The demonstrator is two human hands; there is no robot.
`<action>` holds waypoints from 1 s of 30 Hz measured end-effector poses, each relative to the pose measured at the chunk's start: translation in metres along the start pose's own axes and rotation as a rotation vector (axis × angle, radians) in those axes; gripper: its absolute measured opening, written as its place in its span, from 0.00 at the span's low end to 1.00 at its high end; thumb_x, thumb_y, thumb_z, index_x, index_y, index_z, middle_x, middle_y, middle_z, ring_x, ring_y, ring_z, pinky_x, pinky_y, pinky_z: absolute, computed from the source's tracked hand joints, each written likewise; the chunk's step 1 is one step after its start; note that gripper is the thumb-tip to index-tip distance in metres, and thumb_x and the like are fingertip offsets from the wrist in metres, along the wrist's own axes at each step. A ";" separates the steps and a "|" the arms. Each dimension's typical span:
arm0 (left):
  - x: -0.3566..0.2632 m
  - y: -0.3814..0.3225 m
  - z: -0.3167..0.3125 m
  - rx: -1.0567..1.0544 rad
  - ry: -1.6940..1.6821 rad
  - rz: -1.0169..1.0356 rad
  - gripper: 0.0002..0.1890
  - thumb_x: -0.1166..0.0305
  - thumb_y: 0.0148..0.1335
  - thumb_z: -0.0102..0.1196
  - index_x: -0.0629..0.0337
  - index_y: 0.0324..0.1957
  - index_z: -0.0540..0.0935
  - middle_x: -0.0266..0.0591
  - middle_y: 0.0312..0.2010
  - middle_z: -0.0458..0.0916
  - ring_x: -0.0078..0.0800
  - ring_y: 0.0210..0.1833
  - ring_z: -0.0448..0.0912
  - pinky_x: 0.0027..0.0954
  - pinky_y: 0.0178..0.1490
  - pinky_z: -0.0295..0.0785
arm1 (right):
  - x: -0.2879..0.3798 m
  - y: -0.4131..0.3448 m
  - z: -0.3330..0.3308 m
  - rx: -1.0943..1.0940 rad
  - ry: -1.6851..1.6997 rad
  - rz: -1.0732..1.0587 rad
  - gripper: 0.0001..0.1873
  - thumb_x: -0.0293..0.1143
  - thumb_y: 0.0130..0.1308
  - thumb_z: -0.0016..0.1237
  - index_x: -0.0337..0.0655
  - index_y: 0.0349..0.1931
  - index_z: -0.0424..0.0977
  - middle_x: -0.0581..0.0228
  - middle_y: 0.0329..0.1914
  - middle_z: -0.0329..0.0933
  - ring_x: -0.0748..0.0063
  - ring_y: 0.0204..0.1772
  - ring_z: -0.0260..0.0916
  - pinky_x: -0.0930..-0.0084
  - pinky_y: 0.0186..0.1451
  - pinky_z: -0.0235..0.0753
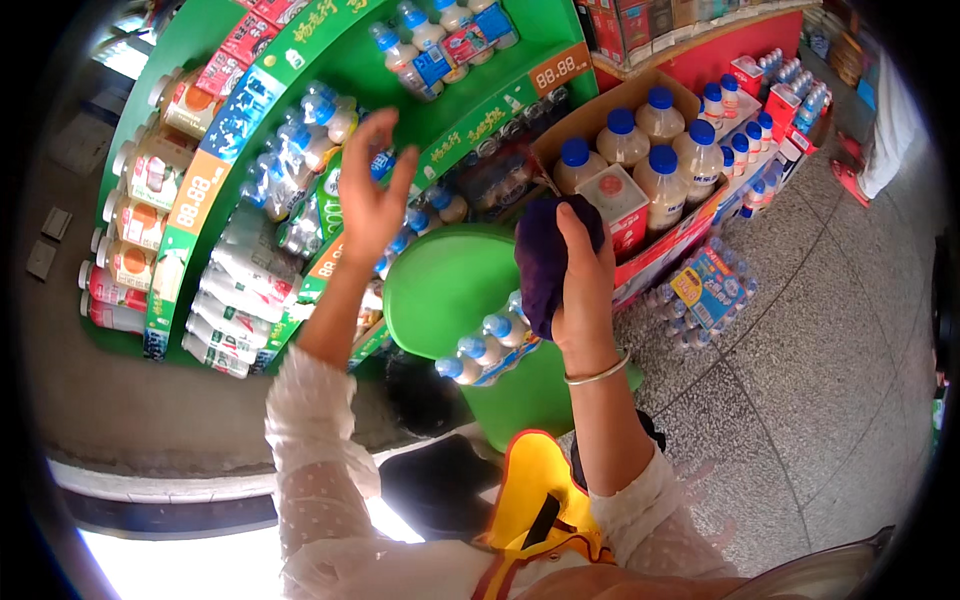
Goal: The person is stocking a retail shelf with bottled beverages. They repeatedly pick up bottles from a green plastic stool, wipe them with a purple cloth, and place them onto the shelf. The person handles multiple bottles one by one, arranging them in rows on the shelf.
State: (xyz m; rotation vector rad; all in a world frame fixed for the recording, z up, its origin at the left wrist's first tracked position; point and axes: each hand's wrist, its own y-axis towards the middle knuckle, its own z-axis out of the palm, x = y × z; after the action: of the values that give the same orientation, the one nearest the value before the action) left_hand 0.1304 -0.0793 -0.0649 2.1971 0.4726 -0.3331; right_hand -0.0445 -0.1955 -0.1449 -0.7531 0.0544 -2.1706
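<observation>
My right hand [589, 292], with a bangle at its wrist, grips a bunched dark purple cloth [541, 262]. My left hand [371, 187] is raised before the green shelf unit [442, 154], thumb and fingers apart, with nothing seen in it. Behind it on the lower shelf lie blue-capped bottles [289, 165], some hidden by the hand. Under my right hand a pack of blue-capped bottles [487, 349] rests on a green plastic stool [442, 285]. A wrapped pack of bottles [446, 49] stands on the shelf above.
To the right of the stool, a cardboard box [667, 262] holds several large blue-capped bottles [701, 157] and a red-and-white carton [619, 202]. A shrink-wrapped bottle pack [705, 289] sits on the speckled floor [795, 337]. Juice bottles [157, 172] line the left shelf. Another person's foot [851, 180] shows far right.
</observation>
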 end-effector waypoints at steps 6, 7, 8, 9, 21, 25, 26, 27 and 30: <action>0.114 0.133 0.042 -0.250 0.217 -0.203 0.48 0.58 0.42 0.68 0.74 0.62 0.59 0.63 0.56 0.66 0.54 0.60 0.65 0.40 0.64 0.60 | 0.000 0.003 0.003 -0.031 -0.007 -0.018 0.18 0.35 0.60 0.54 0.39 0.47 0.68 0.63 0.42 0.75 0.72 0.40 0.76 0.78 0.39 0.78; 0.136 0.139 0.037 -0.267 0.208 -0.211 0.49 0.57 0.41 0.68 0.74 0.62 0.59 0.63 0.56 0.65 0.54 0.59 0.65 0.40 0.64 0.61 | 0.000 0.001 0.003 -0.012 -0.002 0.007 0.20 0.35 0.59 0.55 0.39 0.48 0.67 0.64 0.43 0.73 0.73 0.42 0.74 0.78 0.41 0.77; 0.140 0.141 0.043 -0.279 0.180 -0.285 0.49 0.57 0.41 0.68 0.73 0.62 0.58 0.63 0.56 0.66 0.54 0.59 0.66 0.40 0.64 0.61 | 0.003 0.004 -0.001 -0.002 -0.007 0.011 0.21 0.36 0.59 0.55 0.38 0.50 0.66 0.64 0.45 0.72 0.74 0.44 0.72 0.78 0.43 0.75; 0.140 0.142 0.051 -0.284 0.151 -0.358 0.50 0.57 0.40 0.68 0.73 0.62 0.58 0.63 0.55 0.67 0.53 0.59 0.66 0.40 0.63 0.61 | 0.007 0.007 -0.005 0.002 -0.011 0.015 0.23 0.37 0.59 0.56 0.37 0.51 0.65 0.65 0.47 0.70 0.76 0.45 0.70 0.79 0.45 0.74; 0.111 0.137 0.059 -0.175 0.022 -0.526 0.37 0.47 0.39 0.68 0.69 0.45 0.78 0.59 0.54 0.70 0.44 0.54 0.71 0.37 0.58 0.64 | 0.027 0.017 -0.020 -0.015 -0.027 -0.102 0.18 0.33 0.61 0.52 0.41 0.51 0.67 0.65 0.39 0.75 0.71 0.36 0.76 0.77 0.35 0.79; 0.095 0.130 0.060 -0.168 -0.170 -0.515 0.35 0.45 0.42 0.67 0.66 0.44 0.79 0.52 0.46 0.77 0.38 0.49 0.75 0.36 0.54 0.68 | 0.025 0.018 -0.021 0.006 -0.017 -0.080 0.19 0.34 0.61 0.53 0.40 0.50 0.66 0.65 0.40 0.74 0.73 0.38 0.74 0.78 0.37 0.77; 0.094 0.130 0.057 -0.150 -0.122 -0.490 0.35 0.45 0.42 0.67 0.66 0.44 0.79 0.49 0.42 0.80 0.36 0.46 0.77 0.36 0.53 0.69 | 0.028 0.015 -0.018 0.010 -0.012 -0.064 0.20 0.35 0.60 0.54 0.39 0.50 0.66 0.66 0.42 0.72 0.75 0.39 0.73 0.79 0.39 0.76; 0.085 0.129 0.058 -0.114 -0.033 -0.472 0.34 0.44 0.43 0.66 0.65 0.43 0.79 0.47 0.38 0.81 0.35 0.43 0.79 0.35 0.50 0.71 | 0.030 0.013 -0.016 0.015 -0.008 -0.051 0.21 0.36 0.59 0.55 0.39 0.49 0.66 0.66 0.43 0.71 0.77 0.41 0.71 0.80 0.41 0.75; 0.062 0.129 0.064 -0.049 0.317 -0.345 0.31 0.41 0.44 0.63 0.62 0.37 0.81 0.40 0.23 0.83 0.32 0.30 0.83 0.31 0.41 0.74 | 0.033 0.013 -0.015 0.021 -0.002 -0.060 0.20 0.35 0.59 0.55 0.39 0.49 0.66 0.66 0.42 0.71 0.76 0.41 0.71 0.79 0.40 0.75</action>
State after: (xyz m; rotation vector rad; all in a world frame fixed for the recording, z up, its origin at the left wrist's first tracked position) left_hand 0.2381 -0.1900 -0.0394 2.1238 1.0297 -0.1507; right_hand -0.0591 -0.2310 -0.1445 -0.7532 0.0075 -2.2243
